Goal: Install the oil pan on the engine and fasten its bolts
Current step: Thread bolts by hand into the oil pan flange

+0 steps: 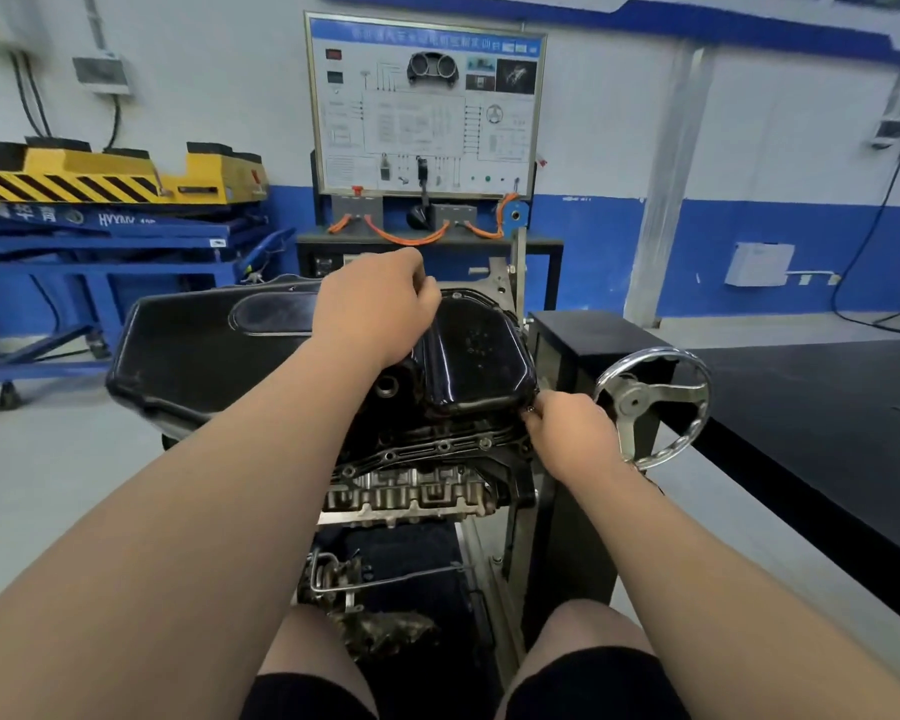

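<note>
Closest in, bare knees and dark shorts sit before the engine (411, 491), which is mounted on its stand. The black oil pan (479, 356) lies on top of the engine. At its near right corner the right hand (572, 433) has a fingertip grip pinched on a small bolt (530, 410). A steel handwheel (650, 402) stands just beside that hand, with a black tabletop (827, 407) beyond it. The left forearm crosses the pan and hides its left side. The left hand (375, 309) curls at the far rim; I cannot tell what its grip holds. A wide black cover (188, 345) lies left of the pan. Farther back are a blue lift cart (100, 241) and a wiring training board (427, 106).
</note>
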The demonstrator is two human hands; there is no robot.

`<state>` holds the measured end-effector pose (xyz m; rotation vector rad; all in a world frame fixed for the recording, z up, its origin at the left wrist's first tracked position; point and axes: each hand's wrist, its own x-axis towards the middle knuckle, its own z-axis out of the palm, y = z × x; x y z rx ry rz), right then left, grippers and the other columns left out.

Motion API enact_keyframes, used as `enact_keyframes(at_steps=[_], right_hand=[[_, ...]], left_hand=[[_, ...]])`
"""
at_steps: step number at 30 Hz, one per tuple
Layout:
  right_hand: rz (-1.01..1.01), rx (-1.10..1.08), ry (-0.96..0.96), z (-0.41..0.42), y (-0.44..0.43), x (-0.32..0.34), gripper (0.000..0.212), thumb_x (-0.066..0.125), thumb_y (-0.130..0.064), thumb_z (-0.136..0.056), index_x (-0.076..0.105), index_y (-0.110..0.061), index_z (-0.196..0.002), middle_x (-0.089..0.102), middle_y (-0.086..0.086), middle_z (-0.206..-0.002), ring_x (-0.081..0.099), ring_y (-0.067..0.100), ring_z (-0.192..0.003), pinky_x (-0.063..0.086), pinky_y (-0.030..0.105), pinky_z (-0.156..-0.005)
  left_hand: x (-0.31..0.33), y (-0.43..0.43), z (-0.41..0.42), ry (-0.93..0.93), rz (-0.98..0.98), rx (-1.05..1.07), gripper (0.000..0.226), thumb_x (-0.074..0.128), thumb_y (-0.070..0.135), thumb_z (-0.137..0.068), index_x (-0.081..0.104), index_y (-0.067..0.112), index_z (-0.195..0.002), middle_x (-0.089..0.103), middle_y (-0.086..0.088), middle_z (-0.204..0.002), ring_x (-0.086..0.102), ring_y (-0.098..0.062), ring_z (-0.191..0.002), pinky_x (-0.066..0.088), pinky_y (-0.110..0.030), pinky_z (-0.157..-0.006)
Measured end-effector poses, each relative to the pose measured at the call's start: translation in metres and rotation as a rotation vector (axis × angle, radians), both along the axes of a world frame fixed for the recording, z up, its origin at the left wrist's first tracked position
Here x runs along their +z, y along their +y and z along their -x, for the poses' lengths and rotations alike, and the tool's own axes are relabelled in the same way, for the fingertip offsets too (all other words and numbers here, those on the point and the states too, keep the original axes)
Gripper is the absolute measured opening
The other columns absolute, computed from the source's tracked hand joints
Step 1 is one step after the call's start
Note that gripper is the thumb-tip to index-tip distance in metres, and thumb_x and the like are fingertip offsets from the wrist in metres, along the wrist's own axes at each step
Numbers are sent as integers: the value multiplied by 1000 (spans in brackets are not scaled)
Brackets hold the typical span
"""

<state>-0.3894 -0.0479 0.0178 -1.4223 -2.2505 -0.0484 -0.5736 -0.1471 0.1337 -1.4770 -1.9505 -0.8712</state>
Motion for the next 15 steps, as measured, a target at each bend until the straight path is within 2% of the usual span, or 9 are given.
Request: enact_keyframes(at_steps=[6,9,15], right_hand=[[-41,3,-25,-3,9,5,28,50,-42,-91,64,-18,-88,54,-1,-70,50,23,-64,39,29,-57],[-51,54,-6,0,8,5,20,50,-33,-93,62,-17,-93,52,-3,-75,47,20,-68,36,29,-59],[-58,122,52,-2,5,-1,10,51,-22,-93,58,-16,-97,52,-4,-80,53,20,-75,35,29,-61]], left_hand=[[2,5,4,19,20,13,22,42,41,-92,50,26,-78,46,10,-63,46,-17,-64,32,-30,-58],[2,6,5,15,24,10,21,42,41,-91,49,27,-76,48,10,-64,48,-18,-66,32,-30,-58],[1,3,3,21,21,4,22,42,40,-90,47,26,-75,47,8,-63,48,-19,-63,34,-31,-59]])
